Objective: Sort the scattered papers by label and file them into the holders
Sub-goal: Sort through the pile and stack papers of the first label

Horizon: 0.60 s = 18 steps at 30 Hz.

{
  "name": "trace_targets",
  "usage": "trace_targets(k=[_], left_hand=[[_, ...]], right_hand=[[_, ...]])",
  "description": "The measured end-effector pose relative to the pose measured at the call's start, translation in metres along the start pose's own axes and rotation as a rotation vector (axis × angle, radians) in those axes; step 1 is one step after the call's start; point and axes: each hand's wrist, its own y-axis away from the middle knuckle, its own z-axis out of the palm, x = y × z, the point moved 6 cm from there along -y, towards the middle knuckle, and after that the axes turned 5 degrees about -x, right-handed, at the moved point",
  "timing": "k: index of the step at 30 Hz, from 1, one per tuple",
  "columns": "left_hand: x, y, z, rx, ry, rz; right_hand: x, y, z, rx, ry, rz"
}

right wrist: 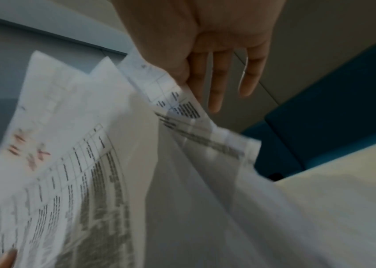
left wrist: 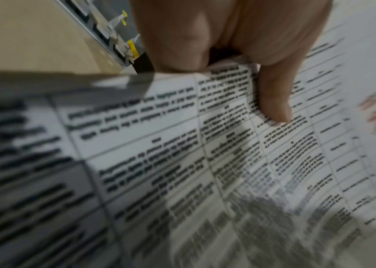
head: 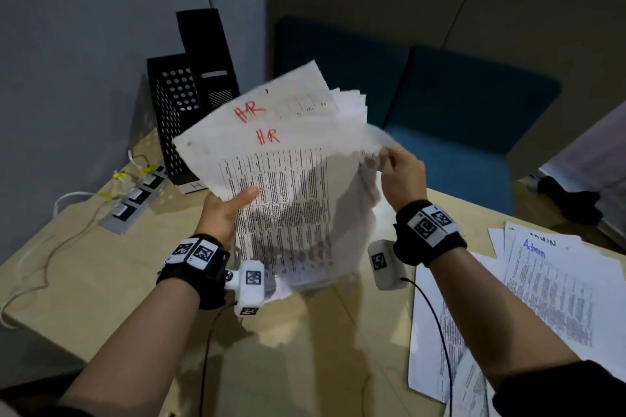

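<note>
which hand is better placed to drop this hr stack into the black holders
Left, probably. The left hand grips the HR stack on the side nearer the black holders; the right hand only pinches its far edge.

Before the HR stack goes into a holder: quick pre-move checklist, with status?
1. Left hand grips the HR stack, thumb on the front sheet: ok.
2. Right hand pinches the stack's right edge; in the right wrist view its other fingers hang straight: ok.
3. Labels match: two visible sheets read HR in red; those behind are hidden: cannot tell.
4. Stack squared up: sheets fan out at the top right: not ok.
5. Holders stand upright at the table's back corner, tops facing up: ok.
6. Right holder picked: one tag shows an H, the rest is covered: cannot tell.
</note>
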Motion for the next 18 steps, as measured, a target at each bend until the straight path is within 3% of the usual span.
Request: trace_targets(k=[3, 6, 10, 13, 18], left_hand=[[-0.001, -0.008, 0.007, -0.039, 0.006, -0.054], [-0.013, -0.011, 0.012, -0.090, -0.103, -0.152], [-0.061, -0.010, 0.003, -0.091, -0.201, -0.321], [-0.096, -0.006, -0.010, -0.071, -0.140, -0.439], [-0.103, -0.005, -0.027, -0.043, -0.157, -0.496]], right_hand=[[0.004, -0.009, 0.008, -0.143, -0.024, 0.066], [0.037, -0.004, 0.038, -0.375, -0.107, 0.258], [0.093, 0.033, 0.073, -0.518, -0.214, 0.540], [0.112, 0.059, 0.093, -0.583, -0.128, 0.561], [0.104, 0.073, 0.116, -0.613, -0.208, 0.502]])
